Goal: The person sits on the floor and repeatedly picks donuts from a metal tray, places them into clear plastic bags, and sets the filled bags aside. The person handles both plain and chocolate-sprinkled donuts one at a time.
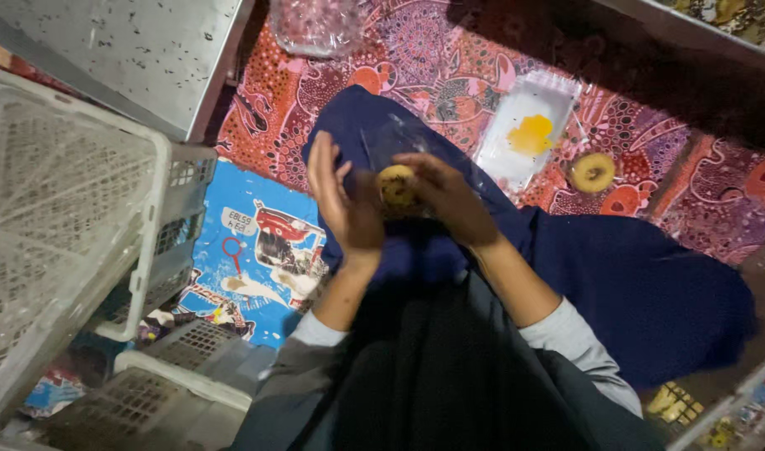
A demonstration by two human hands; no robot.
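Round yellow pastry (397, 185) | crinkly clear bag (391, 138) | right hand (449, 196) fingers pinching pastry | left hand (342, 205) fingers spread

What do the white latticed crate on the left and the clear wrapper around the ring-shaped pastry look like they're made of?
The white latticed crate looks like moulded plastic: matte, with thick rims and a uniform grid. The clear wrapper seems to be thin glossy plastic film, see-through and crinkled with glints. The ring-shaped pastry, between the left hand and the right hand, looks like baked dough.
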